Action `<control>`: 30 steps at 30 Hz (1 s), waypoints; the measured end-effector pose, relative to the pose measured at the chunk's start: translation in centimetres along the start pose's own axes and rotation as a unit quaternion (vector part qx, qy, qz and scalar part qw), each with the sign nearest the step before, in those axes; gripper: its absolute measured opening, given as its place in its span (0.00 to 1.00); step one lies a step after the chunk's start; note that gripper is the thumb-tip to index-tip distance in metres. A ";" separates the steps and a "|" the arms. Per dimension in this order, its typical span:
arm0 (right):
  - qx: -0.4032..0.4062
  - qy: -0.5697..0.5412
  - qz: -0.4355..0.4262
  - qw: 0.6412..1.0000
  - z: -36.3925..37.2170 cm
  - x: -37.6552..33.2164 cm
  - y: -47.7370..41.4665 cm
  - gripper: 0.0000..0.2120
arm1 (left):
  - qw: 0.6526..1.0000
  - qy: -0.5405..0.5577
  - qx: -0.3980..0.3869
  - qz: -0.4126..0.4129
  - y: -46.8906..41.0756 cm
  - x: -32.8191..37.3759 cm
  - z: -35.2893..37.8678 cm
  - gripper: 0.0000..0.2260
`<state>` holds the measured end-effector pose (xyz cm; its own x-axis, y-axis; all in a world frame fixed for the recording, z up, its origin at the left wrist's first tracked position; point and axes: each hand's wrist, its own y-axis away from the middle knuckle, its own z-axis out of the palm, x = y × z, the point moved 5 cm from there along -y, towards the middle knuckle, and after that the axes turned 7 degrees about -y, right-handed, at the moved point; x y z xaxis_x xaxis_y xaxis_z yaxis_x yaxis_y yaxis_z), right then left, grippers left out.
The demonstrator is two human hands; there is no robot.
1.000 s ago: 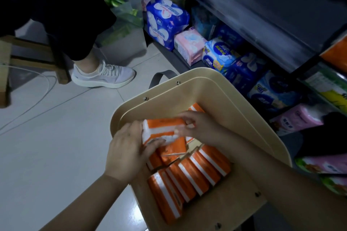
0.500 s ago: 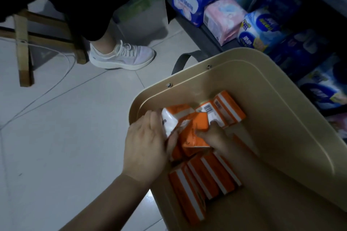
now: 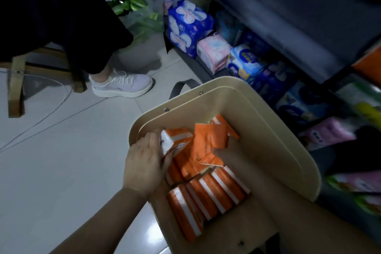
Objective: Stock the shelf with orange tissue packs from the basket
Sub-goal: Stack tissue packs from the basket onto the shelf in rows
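A pale tiled floor (image 3: 51,171) fills the left of the head view. A dark grey metal shelf unit (image 3: 288,33) runs down the right, its lowest tier crowded with blue, pink and white soft packs. A blurred orange patch (image 3: 369,66) shows one tier up at the right edge, though whether it is tissue already stocked cannot be told. Between floor and shelf sits the beige rounded basket (image 3: 288,150) with a grey strap handle, just beside the shelf. Another person's white sneaker (image 3: 121,85) stands well apart on the floor. In the near part of the basket a row of orange white-striped tissue packs (image 3: 208,196) stands on edge, long axes running from far-left to near-right. Just beyond them, loose orange packs (image 3: 204,148) lie tumbled at odd angles. The left hand (image 3: 146,163) is at the basket's left wall, its fingers (image 3: 156,136) curled round the white end of one orange pack (image 3: 175,142). The right hand (image 3: 221,153) reaches in from the shelf side and is mostly buried under the loose packs, so its grip cannot be told. The shelf lies to the right, so the right hand is likely nearer it, and the left hand's pack must cross the basket.
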<state>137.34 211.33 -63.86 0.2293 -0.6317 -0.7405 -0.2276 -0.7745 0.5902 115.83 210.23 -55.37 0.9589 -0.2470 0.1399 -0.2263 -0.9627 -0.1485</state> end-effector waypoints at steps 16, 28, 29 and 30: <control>-0.082 -0.341 -0.078 0.933 -12.9 -7.7 17.9 0.14 | 0.867 0.468 -0.043 -0.165 -0.3 9.7 -11.6 0.31; -0.022 -0.417 -0.156 0.895 -21.4 -7.9 31.6 0.16 | 0.834 0.546 -0.078 0.022 3.3 22.9 -23.2 0.34; 0.004 -0.411 -0.166 0.897 -22.4 -7.6 32.7 0.21 | 0.844 0.530 -0.077 0.040 3.5 23.7 -23.8 0.32; 0.036 -0.403 -0.176 0.897 -23.5 -7.1 33.8 0.26 | 0.848 0.521 -0.077 0.058 3.8 24.6 -24.4 0.30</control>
<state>150.26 188.90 -31.10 -0.4538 -0.0955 -0.8860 -0.3435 -0.8987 0.2728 134.35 197.81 -28.63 0.2746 -0.2281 0.9341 -0.4055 -0.9083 -0.1026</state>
